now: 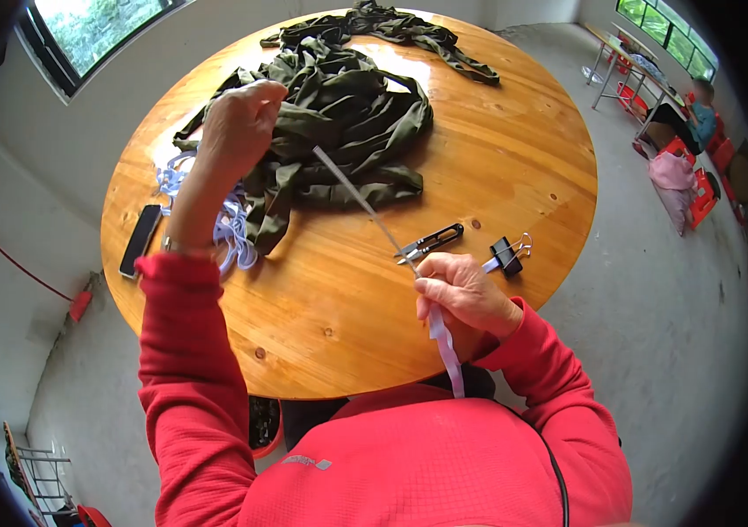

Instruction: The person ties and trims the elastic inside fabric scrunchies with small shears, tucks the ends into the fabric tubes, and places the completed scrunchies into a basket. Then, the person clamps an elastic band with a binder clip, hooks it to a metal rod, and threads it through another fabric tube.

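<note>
My right hand is closed near the table's front right, pinching the lower end of a thin pale rod that slants up and left. A pale lavender ribbon hangs below this hand to my lap. Just beyond it lie black thread snips, and beside them a black binder clip with a bit of white strip at its jaws. My left hand is raised over a heap of dark green cloth, fingers curled together; anything inside them is hidden. Tangled pale ribbon lies under the left forearm.
Everything rests on a round wooden table. A black phone is at its left edge, and more dark green cloth lies at the far side. Another person sits at the far right near red chairs and a small table.
</note>
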Action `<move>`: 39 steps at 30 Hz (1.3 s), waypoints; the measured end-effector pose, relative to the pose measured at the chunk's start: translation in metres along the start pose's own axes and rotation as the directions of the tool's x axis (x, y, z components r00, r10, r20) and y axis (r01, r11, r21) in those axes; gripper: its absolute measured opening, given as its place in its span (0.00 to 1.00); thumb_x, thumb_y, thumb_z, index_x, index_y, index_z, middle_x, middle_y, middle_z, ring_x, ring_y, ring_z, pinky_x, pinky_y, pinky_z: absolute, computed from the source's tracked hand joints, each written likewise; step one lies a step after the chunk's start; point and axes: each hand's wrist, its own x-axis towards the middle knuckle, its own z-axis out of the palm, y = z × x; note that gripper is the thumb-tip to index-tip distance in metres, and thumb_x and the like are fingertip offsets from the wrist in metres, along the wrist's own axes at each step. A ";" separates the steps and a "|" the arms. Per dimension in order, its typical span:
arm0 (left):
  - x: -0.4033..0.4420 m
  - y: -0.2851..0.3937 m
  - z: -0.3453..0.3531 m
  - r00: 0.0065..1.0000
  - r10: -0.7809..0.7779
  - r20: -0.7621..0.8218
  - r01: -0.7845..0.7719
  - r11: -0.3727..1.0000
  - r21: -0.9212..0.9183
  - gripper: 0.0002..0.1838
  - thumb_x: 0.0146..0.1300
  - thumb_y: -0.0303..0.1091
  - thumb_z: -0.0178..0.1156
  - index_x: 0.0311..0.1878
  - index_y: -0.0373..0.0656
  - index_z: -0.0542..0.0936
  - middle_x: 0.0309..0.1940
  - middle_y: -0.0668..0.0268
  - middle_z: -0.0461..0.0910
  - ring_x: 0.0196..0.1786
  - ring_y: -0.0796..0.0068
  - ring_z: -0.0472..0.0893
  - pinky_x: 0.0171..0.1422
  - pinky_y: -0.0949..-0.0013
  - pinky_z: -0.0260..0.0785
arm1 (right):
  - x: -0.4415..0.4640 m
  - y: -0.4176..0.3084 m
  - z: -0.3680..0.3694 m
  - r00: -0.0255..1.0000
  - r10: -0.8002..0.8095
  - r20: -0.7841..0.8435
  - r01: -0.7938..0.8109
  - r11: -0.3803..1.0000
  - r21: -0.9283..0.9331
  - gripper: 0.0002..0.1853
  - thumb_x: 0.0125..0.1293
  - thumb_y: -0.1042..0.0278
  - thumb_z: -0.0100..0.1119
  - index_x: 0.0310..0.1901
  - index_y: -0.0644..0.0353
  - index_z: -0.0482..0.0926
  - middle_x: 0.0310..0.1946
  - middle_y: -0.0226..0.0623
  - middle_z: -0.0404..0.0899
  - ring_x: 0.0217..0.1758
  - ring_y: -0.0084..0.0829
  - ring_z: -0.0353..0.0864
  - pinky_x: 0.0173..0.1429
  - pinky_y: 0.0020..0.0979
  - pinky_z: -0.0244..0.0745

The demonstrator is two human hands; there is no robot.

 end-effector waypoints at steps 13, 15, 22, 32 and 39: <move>0.113 -0.147 0.009 0.995 0.046 0.091 0.047 0.593 -0.804 0.10 0.60 0.30 0.51 0.39 0.40 0.79 0.36 0.64 0.80 0.35 0.76 0.78 0.41 0.75 0.70 | 0.001 0.005 -0.009 0.987 0.051 -0.150 -0.017 0.974 0.224 0.08 0.68 0.66 0.51 0.38 0.63 0.73 0.23 0.33 0.80 0.16 0.12 0.70 0.20 0.13 0.63; 0.117 -0.101 -0.077 0.999 0.022 0.035 0.019 0.519 -0.854 0.10 0.61 0.31 0.50 0.41 0.39 0.78 0.35 0.64 0.80 0.31 0.77 0.75 0.36 0.76 0.67 | 0.001 0.001 -0.009 0.987 0.029 -0.157 0.001 0.982 0.189 0.08 0.68 0.66 0.51 0.38 0.63 0.73 0.22 0.32 0.80 0.16 0.12 0.70 0.20 0.13 0.63; 0.051 -0.029 -0.155 0.961 0.183 0.205 0.063 0.577 -0.814 0.13 0.66 0.34 0.46 0.46 0.36 0.75 0.30 0.65 0.78 0.17 0.82 0.66 0.21 0.80 0.58 | 0.000 -0.001 -0.016 0.998 0.013 -0.060 0.008 0.942 0.336 0.11 0.67 0.66 0.49 0.45 0.63 0.71 0.26 0.36 0.81 0.20 0.18 0.77 0.22 0.15 0.67; -0.102 -0.080 -0.080 0.872 -0.215 0.439 0.485 0.490 -0.724 0.11 0.65 0.34 0.49 0.41 0.36 0.75 0.30 0.64 0.78 0.11 0.86 0.63 0.14 0.82 0.53 | 0.012 -0.007 -0.004 0.996 0.080 -0.033 -0.074 0.982 0.174 0.08 0.65 0.64 0.50 0.37 0.60 0.73 0.19 0.29 0.75 0.20 0.15 0.72 0.23 0.16 0.64; -0.142 -0.125 -0.072 0.822 -0.303 0.483 0.567 0.348 -0.746 0.12 0.66 0.36 0.47 0.38 0.36 0.74 0.29 0.65 0.76 0.13 0.86 0.61 0.17 0.81 0.53 | 0.036 -0.021 0.010 0.999 0.037 0.029 -0.040 0.993 0.109 0.06 0.64 0.69 0.52 0.35 0.61 0.74 0.17 0.29 0.75 0.16 0.14 0.69 0.21 0.15 0.61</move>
